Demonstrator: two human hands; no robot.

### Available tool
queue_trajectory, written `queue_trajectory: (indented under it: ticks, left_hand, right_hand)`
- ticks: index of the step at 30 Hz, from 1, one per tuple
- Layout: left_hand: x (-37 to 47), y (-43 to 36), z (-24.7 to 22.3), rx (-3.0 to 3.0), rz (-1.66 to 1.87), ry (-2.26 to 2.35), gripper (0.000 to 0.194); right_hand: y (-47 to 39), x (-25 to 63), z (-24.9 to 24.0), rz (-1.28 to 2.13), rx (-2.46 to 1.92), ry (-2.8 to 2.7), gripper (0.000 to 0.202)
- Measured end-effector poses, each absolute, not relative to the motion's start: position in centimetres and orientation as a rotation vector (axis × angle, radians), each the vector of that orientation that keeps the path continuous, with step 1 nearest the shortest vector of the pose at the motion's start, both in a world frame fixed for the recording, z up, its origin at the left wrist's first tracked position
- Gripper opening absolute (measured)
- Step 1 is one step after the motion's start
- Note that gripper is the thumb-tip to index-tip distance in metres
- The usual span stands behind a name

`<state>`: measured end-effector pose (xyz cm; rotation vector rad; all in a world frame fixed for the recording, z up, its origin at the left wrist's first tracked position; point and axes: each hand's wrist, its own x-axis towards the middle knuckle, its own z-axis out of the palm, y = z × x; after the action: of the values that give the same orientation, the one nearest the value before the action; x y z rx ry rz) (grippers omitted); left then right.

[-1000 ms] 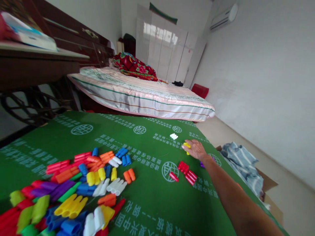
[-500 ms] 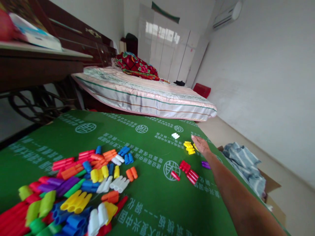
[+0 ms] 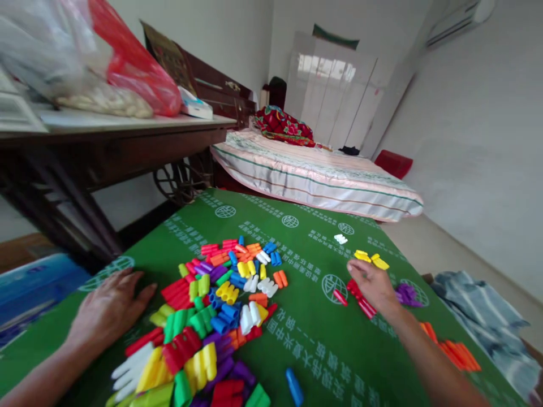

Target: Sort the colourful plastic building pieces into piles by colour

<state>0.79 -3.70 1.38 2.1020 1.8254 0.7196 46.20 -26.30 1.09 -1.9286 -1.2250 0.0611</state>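
Observation:
On the green board [image 3: 297, 249] lies a big mixed pile of coloured plastic pieces [image 3: 229, 294]. My left hand [image 3: 112, 305] rests on the board at the pile's left side, fingers spread, holding nothing. At the right, my right hand [image 3: 371, 280] hovers between the yellow pieces [image 3: 379, 261] and the red pieces [image 3: 365, 306]; its thumb and fingertips are close together, and anything between them is too small to make out. A single red piece [image 3: 340, 297] lies left of that hand. Purple pieces [image 3: 408, 295], orange pieces [image 3: 460, 355] and white pieces [image 3: 340, 238] form separate groups.
A blue piece [image 3: 294, 386] lies near the front edge. Behind the board stands a bed [image 3: 322, 169]. At the left is a table [image 3: 127, 127] with plastic bags [image 3: 136, 68]. Striped cloth [image 3: 479, 316] lies beyond the board's right edge.
The view has swung left and down, bringing my left hand and more of the pile into sight. My right hand has moved from beside the yellow pieces back toward the red ones.

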Motion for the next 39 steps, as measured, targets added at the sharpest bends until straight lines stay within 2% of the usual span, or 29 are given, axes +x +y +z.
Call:
queue_trajectory:
  ticks: [3,6,12,17,22,29,32,36,39]
  left_hand:
    - [1.0,-3.7,0.7,2.487,0.399,1.861,0.047]
    - [1.0,-5.0,1.0,2.613,0.342,1.851,0.057]
    - [1.1,-5.5,1.1,2.543,0.378,1.912,0.051]
    - [1.0,-5.7,1.0,2.526,0.449,1.882,0.050]
    - [1.1,-6.0,1.0,2.488,0.454,1.902,0.050]
    - [0.6,-5.2,0.6,2.437,0.484,1.851,0.051]
    - [0.1,-4.9,0.6,2.381,0.510,1.786,0.047]
    - [-0.1,-5.8,1.5,2.337,0.512,1.738,0.039]
    - [1.0,-8.0,2.8,2.314,0.520,1.646,0.043]
  right_hand:
    - [-27.3,40.1,1.4,0.229,-1.855,-1.417,0.031]
    - [-28.3,34.7,1.5,0.305,-1.863,-1.571,0.026]
    - [-30.1,29.0,0.1,0.244,-2.015,-1.633,0.022]
    - [-31.0,28.3,-2.4,0.009,-1.934,-1.561,0.026]
    - [-31.2,28.7,-4.1,-0.029,-1.823,-1.461,0.035]
    - [-30.9,28.5,-4.0,-0.073,-1.833,-1.482,0.032]
    - [-30.7,28.4,-3.8,-0.097,-1.857,-1.490,0.032]
    - [-30.6,28.3,-3.8,-0.120,-1.880,-1.490,0.032]
    - [-30.5,28.3,-3.8,-0.127,-1.889,-1.497,0.031]
